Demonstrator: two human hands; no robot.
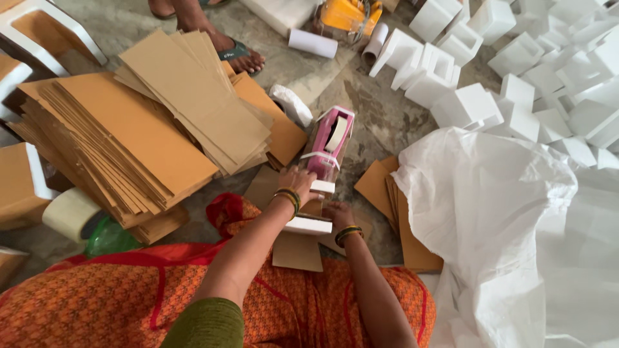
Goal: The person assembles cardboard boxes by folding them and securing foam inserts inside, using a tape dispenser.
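Packing workshop floor: cardboard stacks (129, 135), white foam blocks (516, 58), tape dispenser (330, 145).

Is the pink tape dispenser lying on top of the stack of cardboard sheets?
No, the pink tape dispenser stands on the floor beside the stack of cardboard sheets, just ahead of the left hand.

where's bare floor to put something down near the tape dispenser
Bare floor lies between the pink tape dispenser and the white foam blocks. A smaller patch sits beyond the cardboard sheets, by a sandalled foot. Around both hands it is crowded, and cardboard stacks fill the left.
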